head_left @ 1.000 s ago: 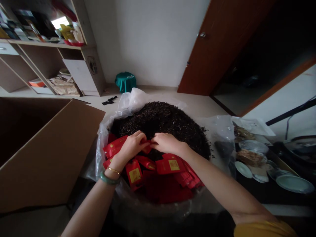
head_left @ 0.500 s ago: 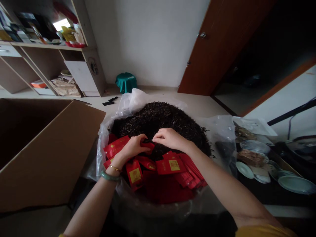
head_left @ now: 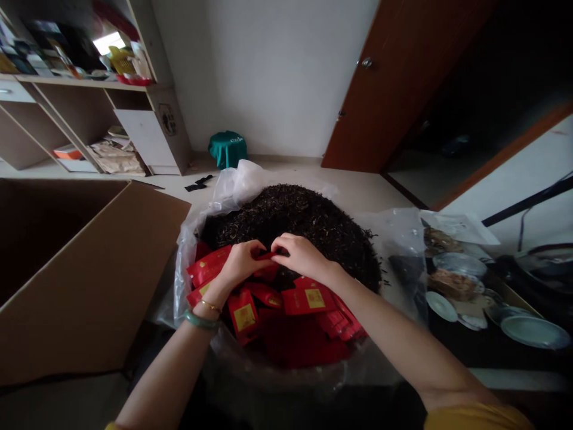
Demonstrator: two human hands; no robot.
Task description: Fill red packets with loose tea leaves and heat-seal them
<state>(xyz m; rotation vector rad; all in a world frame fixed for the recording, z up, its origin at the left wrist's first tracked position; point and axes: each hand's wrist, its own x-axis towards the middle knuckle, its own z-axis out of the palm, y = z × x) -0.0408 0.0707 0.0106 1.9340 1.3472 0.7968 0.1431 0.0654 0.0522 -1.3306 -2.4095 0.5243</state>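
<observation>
Both hands meet over a heap of dark loose tea leaves [head_left: 308, 209]. Between them is a small red packet [head_left: 267, 272], pinched along its upper edge by my left hand [head_left: 242, 263] and my right hand [head_left: 298, 254]. My left wrist wears a green bangle and a thin gold bracelet. More red packets lie nearer to me, one with a gold label [head_left: 314, 298] under my right forearm and another labelled packet [head_left: 244, 316] below my left hand. A clear plastic bag [head_left: 182, 280] surrounds the leaves and packets.
To the left stands an open cardboard box [head_left: 116, 269]. At the right, a dark table holds a pale green dish [head_left: 535, 331] and other dishes. Behind are a teal-covered stool [head_left: 228, 149], a shelf unit [head_left: 174, 137] and a brown door [head_left: 398, 71].
My right hand has come a little left, and the fingers of both hands have closed together on the packet's edge. The dark leaves seen between the fingertips before are no longer visible there.
</observation>
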